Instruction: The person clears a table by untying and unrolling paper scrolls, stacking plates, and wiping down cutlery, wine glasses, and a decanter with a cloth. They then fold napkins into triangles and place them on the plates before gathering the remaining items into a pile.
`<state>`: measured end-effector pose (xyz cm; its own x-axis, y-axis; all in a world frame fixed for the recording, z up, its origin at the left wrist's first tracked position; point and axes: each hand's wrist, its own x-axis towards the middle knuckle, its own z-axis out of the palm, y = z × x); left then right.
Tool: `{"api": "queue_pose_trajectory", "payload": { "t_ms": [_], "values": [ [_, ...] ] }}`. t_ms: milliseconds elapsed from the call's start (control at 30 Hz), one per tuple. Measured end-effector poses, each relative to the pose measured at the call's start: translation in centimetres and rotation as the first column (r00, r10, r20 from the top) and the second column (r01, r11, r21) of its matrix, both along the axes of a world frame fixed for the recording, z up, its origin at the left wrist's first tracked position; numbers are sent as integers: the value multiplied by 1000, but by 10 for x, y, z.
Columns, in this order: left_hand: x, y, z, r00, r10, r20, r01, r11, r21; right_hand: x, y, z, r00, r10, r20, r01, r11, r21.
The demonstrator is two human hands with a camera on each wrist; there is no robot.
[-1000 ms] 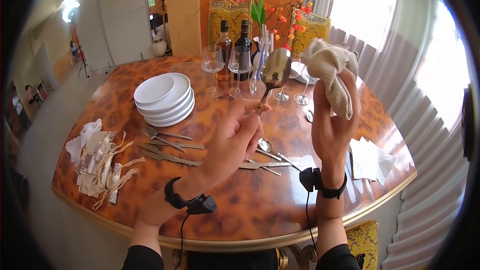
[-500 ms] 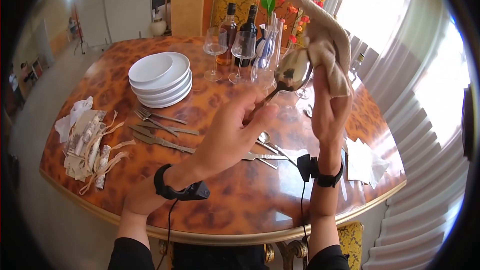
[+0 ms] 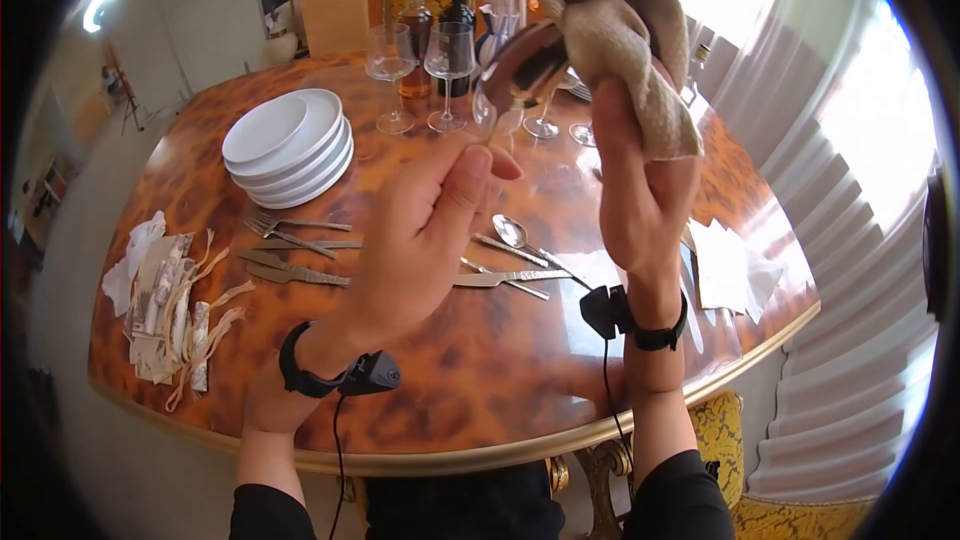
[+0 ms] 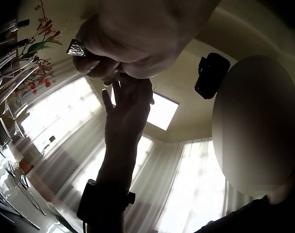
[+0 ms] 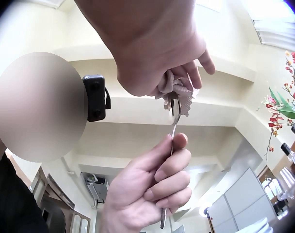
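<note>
My left hand (image 3: 415, 235) pinches a spoon (image 5: 175, 116) by its handle, fingers curled round it, and holds it raised above the table. The handle's end sticks out below the fist in the right wrist view. With my right hand (image 3: 645, 185) I grip a beige textured cloth (image 3: 640, 65), bunched between thumb and fingers. The cloth lies against the spoon's bowl and covers part of it. In the left wrist view the patterned handle end (image 4: 76, 47) pokes out of the left fist, while the bowl is hidden.
White plates (image 3: 290, 168) stand stacked at the left, near forks (image 3: 285, 230) and knives (image 3: 275, 270). Another spoon (image 3: 510, 231) lies mid-table. Wine glasses (image 3: 449, 58) and bottles (image 3: 413, 30) stand behind. Bark-like pieces with ties (image 3: 165, 305) lie left, white paper napkins (image 3: 725, 270) right.
The right hand and cloth have come leftward onto the spoon's bowl, which stood free of the cloth a second ago. The spoon has turned. The head view has shifted.
</note>
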<state>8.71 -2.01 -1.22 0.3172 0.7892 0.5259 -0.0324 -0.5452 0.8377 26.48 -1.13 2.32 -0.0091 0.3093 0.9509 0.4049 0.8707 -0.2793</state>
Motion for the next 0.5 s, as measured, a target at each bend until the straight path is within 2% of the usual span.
{"api": "queue_pose_trajectory", "payload": {
  "t_ms": [33, 67, 100, 167, 200, 233, 300, 333, 367, 433, 500],
  "values": [
    [1, 0, 1, 997, -41, 69, 43, 999, -33, 1, 3, 1, 1000, 24, 16, -25, 998, 50],
    [0, 1, 2, 998, -47, 50, 47, 999, -13, 3, 8, 1, 999, 32, 37, -36, 993, 112],
    [4, 0, 2, 997, -66, 49, 67, 998, -17, 3, 4, 0, 999, 8, 50, -12, 997, 73],
    [7, -2, 2, 989, -16, 148, 26, 998, -62, 3, 7, 3, 996, -13, 94, 1, 992, 128],
    [4, 1, 0, 978, -89, 189, 107, 991, -85, 2, 7, 2, 996, -10, 92, -2, 992, 128],
    [2, 1, 2, 979, -82, 188, 99, 992, -84, -1, 6, 0, 999, -18, 32, 15, 997, 80],
    [0, 0, 7, 956, -126, 265, 188, 957, -223, -2, 10, -4, 1000, -15, -26, 16, 999, 32],
    [-1, 0, 7, 957, -117, 267, 179, 958, -222, 2, 12, -5, 971, -200, 134, 181, 973, 144],
    [-2, 1, 6, 956, -127, 263, 189, 955, -227, 3, 14, -5, 882, -390, 265, 316, 906, 281],
    [-1, 0, 6, 956, -134, 262, 196, 953, -230, -11, 10, -5, 891, -340, 300, 276, 932, 237],
    [0, -3, 5, 935, -126, 333, 195, 964, -183, -20, 7, -7, 800, -419, 430, 358, 908, 218]
  ]
}}
